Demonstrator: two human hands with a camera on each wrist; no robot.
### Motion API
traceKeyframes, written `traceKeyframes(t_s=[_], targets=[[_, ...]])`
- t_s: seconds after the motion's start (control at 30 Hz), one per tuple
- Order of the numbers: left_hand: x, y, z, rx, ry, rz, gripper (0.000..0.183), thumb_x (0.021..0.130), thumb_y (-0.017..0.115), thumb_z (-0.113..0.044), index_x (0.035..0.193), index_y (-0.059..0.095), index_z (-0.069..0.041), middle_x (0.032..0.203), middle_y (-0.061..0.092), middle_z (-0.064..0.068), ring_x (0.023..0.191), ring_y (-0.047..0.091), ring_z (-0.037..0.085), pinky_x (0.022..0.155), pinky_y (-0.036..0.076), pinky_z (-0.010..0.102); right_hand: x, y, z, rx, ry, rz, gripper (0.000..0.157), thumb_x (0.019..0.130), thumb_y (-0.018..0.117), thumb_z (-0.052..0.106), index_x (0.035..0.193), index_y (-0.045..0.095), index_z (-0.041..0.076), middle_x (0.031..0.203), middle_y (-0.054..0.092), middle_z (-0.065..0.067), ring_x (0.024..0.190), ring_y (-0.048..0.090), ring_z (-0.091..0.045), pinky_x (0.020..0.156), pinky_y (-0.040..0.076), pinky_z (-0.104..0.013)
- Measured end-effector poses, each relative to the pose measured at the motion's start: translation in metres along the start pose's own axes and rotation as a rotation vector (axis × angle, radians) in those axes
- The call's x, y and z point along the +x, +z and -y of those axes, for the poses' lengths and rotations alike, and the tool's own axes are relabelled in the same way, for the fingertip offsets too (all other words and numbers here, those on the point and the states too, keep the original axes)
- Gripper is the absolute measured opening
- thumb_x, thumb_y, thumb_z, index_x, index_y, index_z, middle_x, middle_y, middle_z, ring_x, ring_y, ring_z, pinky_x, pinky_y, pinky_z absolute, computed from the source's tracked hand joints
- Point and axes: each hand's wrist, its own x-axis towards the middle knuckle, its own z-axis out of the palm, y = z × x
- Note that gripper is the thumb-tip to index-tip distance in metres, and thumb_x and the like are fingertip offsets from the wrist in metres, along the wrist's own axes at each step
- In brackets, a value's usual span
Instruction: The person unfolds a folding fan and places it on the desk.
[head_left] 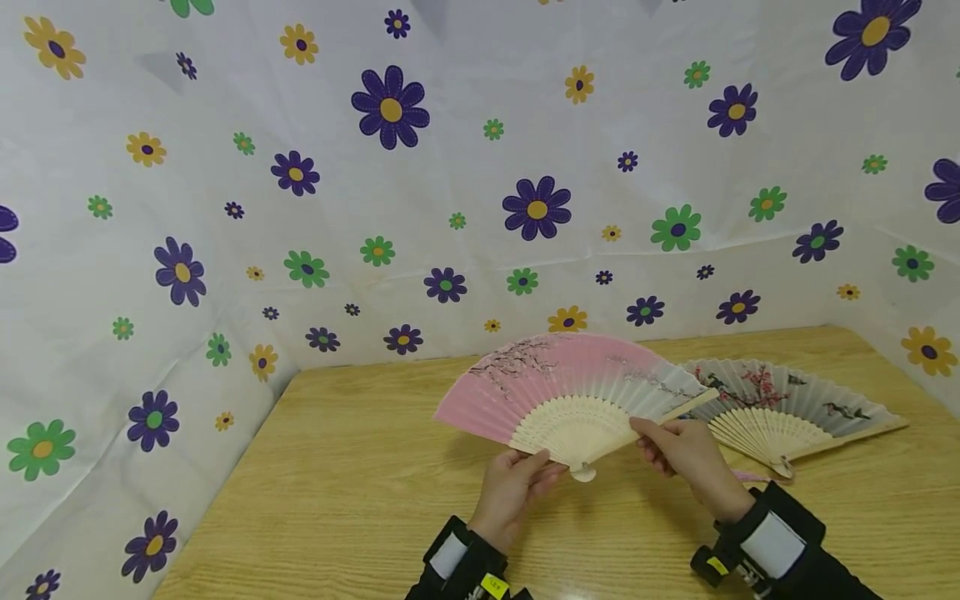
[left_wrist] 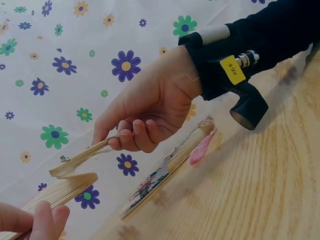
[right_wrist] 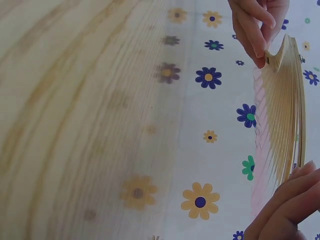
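A folding fan [head_left: 555,375], spread wide, has pink cloth fading to white with a dark blossom-branch print and pale slatted ribs. My left hand [head_left: 513,492] pinches its left outer rib close to the pivot, thumb in front. On the other side my right hand [head_left: 693,458] grips the right outer rib about midway along. The fan's face is tilted up above the table. In the right wrist view its ribs [right_wrist: 285,100] appear nearly edge-on between both hands. In the left wrist view my right hand [left_wrist: 155,100] holds one end rib apart from the bunched others.
A second spread fan [head_left: 757,383], grey-white with red blossoms, lies on the wooden table [head_left: 337,483] at the right, partly behind the pink fan and right hand. Its pink tassel [left_wrist: 201,150] hangs by the pivot. A flower-printed white cloth [head_left: 450,50] backs the table.
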Motion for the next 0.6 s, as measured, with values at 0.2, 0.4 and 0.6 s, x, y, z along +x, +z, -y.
traceKeyframes(t_s=[0.2,0.4,0.6], targets=[[0.0008,-0.0007,0.0001,-0.022,-0.001,-0.001,0.02,0.106,0.057,-0.005,0.119,0.058,0.01,0.084,0.074,0.0,0.077,0.072,0.002,0.072,0.059,0.009,0.0014,-0.0002,-0.0013,0.023,0.021,0.009,0.038,0.104,0.064,0.028,0.078,0.073,0.002,0.062,0.059,0.007,0.056,0.051,-0.004,0.052,0.047,-0.018],[0.0016,-0.0007,0.001,-0.044,0.009,-0.001,0.022,0.106,0.056,-0.004,0.122,0.056,0.012,0.083,0.073,-0.001,0.077,0.072,0.001,0.072,0.059,0.009,0.0018,-0.0002,-0.0016,0.035,0.027,0.009,0.038,0.104,0.064,0.029,0.08,0.074,0.003,0.064,0.06,0.007,0.058,0.052,-0.005,0.053,0.046,-0.019],[0.0026,-0.0004,0.0031,-0.09,0.022,-0.022,0.02,0.106,0.055,-0.001,0.121,0.055,0.013,0.082,0.073,-0.001,0.075,0.072,0.001,0.072,0.058,0.009,0.0008,0.0001,-0.0022,0.076,0.043,0.021,0.036,0.104,0.064,0.03,0.079,0.074,0.006,0.066,0.061,0.008,0.059,0.052,-0.005,0.053,0.045,-0.018]])
